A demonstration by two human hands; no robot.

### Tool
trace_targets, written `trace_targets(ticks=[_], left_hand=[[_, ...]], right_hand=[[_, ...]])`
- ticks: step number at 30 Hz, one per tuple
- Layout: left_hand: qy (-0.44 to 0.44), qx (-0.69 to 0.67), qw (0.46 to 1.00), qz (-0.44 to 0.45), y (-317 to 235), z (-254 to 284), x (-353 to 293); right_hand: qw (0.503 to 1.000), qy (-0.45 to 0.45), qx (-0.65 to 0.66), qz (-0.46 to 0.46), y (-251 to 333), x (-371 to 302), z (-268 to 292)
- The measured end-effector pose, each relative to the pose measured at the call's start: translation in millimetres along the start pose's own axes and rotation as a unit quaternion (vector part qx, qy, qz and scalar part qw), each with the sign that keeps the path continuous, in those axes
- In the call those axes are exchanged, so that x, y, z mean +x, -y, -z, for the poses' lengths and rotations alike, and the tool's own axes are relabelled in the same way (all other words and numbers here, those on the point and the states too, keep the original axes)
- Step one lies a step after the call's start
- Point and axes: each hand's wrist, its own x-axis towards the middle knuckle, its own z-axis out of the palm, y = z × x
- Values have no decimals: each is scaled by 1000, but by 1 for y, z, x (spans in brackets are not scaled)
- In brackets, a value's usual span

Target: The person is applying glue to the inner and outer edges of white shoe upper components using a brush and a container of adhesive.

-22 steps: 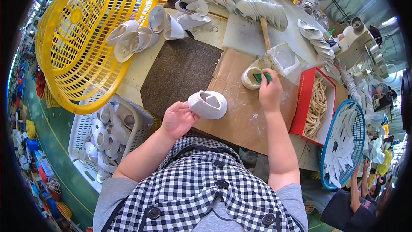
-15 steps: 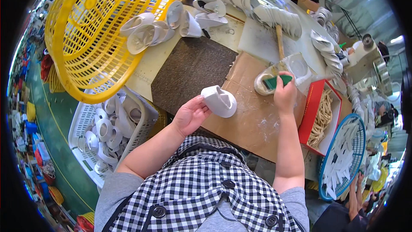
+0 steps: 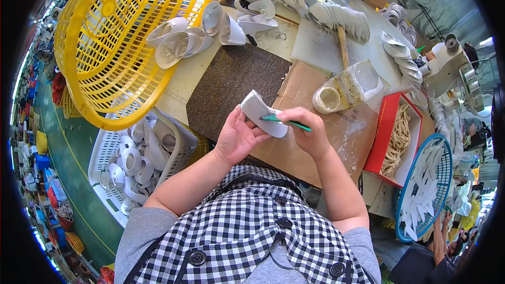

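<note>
My left hand (image 3: 235, 141) is closed on a white shoe upper (image 3: 256, 108), held tilted above the cardboard sheet with its pale side facing up. In my right hand (image 3: 311, 135) is a flat green scraper (image 3: 299, 125), pinched between thumb and fingers. Its front edge touches the upper. Some of the right hand's fingers are hidden behind the hand. Beyond it, on the cardboard (image 3: 294, 165), lies a whitish container (image 3: 342, 96) with a round opening, crusted as if with dried glue. A wooden handle (image 3: 343, 47) sticks out past its far side.
A large yellow basket (image 3: 79, 81) leans at the far left. Below it a white basket (image 3: 181, 150) holds several uppers. More white uppers (image 3: 181, 44) stand along the table's back. At right are a red box (image 3: 380, 139) of beige cords and a blue basket (image 3: 447, 165) of white strips.
The scraper has left the container's opening and come left to the upper in my right hand. My left hand has turned the upper, so its flat side now faces up.
</note>
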Motion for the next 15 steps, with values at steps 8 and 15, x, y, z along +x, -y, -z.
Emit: trace_targets(ticks=[8,15], left_hand=[[-67,-3,998,-15,-1,19,-12],[-139,-25,990,-16,6,51,-33]], right_hand=[[992,17,-31,-119,-13,-38,4],[912,-228,142,-311,-16,-52,-39]])
